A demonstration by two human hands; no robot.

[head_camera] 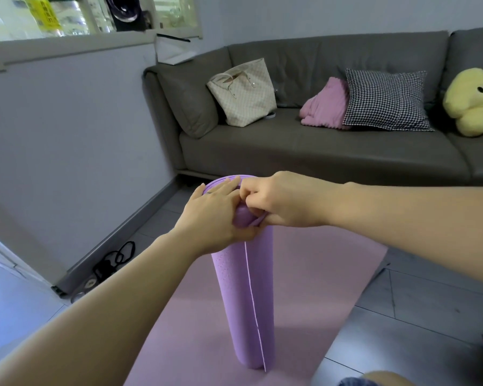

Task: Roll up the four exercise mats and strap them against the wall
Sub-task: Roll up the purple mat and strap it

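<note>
Both hands are meeting at the top of a rolled purple exercise mat (243,302), which is standing upright on its end. The left hand (215,215) is holding the roll near its upper end, with the palm lying against the side, the fingers reaching fairly straight over the top rim and the thumb coming round the front. The right hand (279,201) is touching the left one, with its fingers curled tightly and pinching a fold of the mat's loose outer edge just below the rim. That outer edge (251,288) is running as a pale line down the length of the roll to the bottom.

The roll is standing on a pink exercise mat (318,274), which is lying flat and unrolled on the grey tiled floor (402,316) in front of a grey sofa (290,151). On the sofa seat a cream checked tote bag (246,93) is leaning against the backrest beside the left armrest. Further right a folded pink blanket (324,107) is touching a black-and-white houndstooth cushion (385,101), and a yellow plush toy (471,101) is sitting near the frame's right side. A black tangle (117,257) of cords or straps, which I cannot tell, is lying on the floor against the baseboard of the wall (67,149) to the left.
</note>
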